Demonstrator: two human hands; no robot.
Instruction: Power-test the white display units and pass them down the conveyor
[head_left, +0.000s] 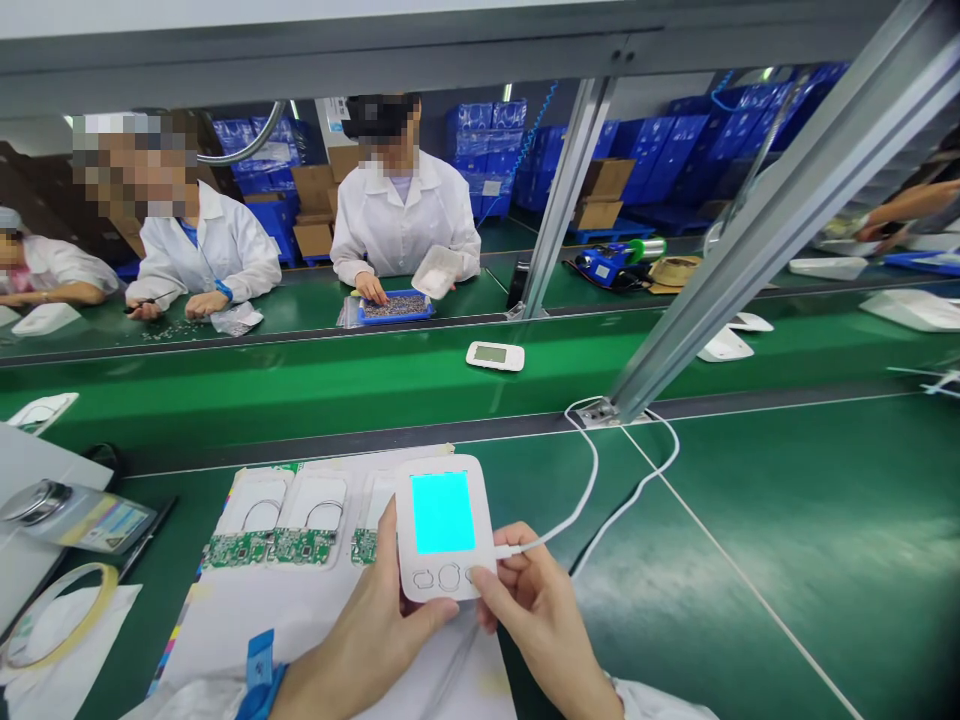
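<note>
My left hand [375,620] is closed round the left and lower edge of a white handheld electronic device [409,520] with a bright cyan screen and a row of outlined buttons. The thumb of my right hand [536,610] rests on the lower right button, and its fingers curl behind the right edge. A white cable [551,537] is plugged into that edge, beside my right fingers. Under the device lies a white sheet [247,620] with several opened white housings [322,492] bearing green circuit boards [306,546].
Tape roll [105,610] and clear-sided bottle [97,520] stand at left. A metal post [720,240] slants across the right. Another white device [495,355] lies on the green conveyor belt [360,385]. Beyond it, co-workers in white coats [405,225] sit; one reaches into a blue tray [395,307].
</note>
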